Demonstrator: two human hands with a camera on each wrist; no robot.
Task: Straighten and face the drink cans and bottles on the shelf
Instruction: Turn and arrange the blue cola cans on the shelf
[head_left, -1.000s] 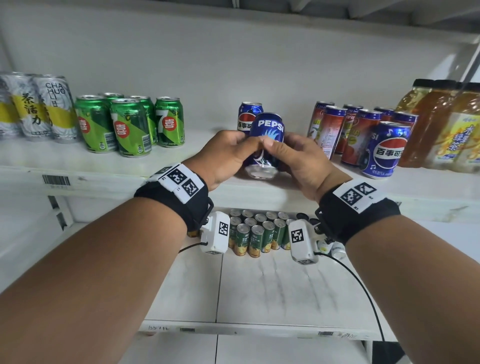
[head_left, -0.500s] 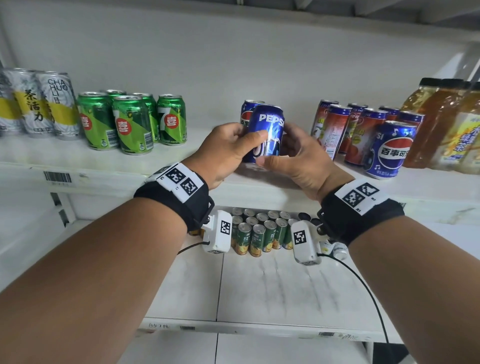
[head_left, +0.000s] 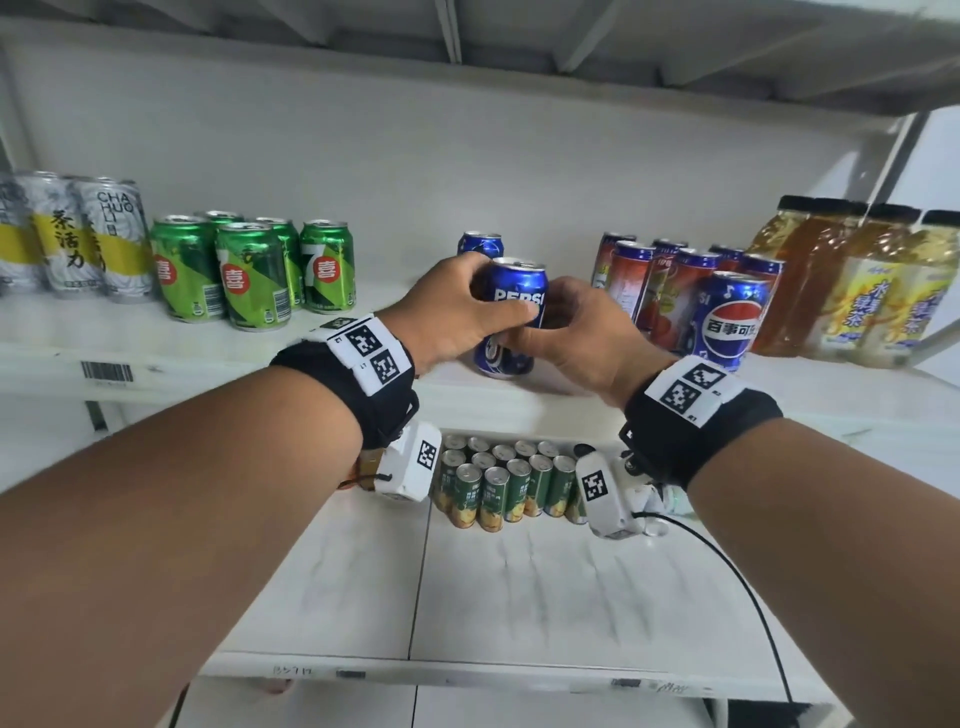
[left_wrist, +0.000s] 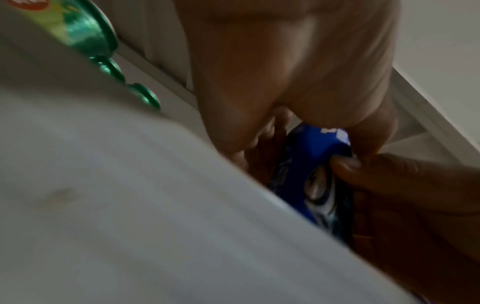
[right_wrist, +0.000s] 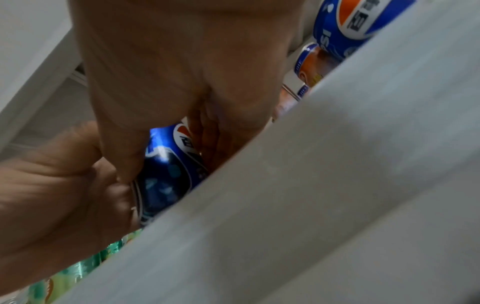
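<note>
A blue Pepsi can (head_left: 511, 291) stands upright on the white shelf (head_left: 208, 358) near its front edge, its PEPSI lettering turned toward me. My left hand (head_left: 462, 312) grips the can from the left, thumb across its front. My right hand (head_left: 571, 327) grips it from the right, thumb low on the front. The left wrist view has the can (left_wrist: 319, 164) between both hands; the right wrist view has the can (right_wrist: 166, 174) above the shelf lip. A second blue can (head_left: 479, 244) stands behind it.
Green cans (head_left: 249, 270) and white-yellow tea cans (head_left: 72, 239) stand at the left. Red-blue cans (head_left: 654, 280), a tilted Pepsi can (head_left: 730, 322) and tea bottles (head_left: 857, 280) fill the right. Small green cans (head_left: 498, 483) sit on the lower shelf.
The Pepsi can was tipped toward me and lifted in both hands; now it is upright with its base on the shelf. Both hands still hold it.
</note>
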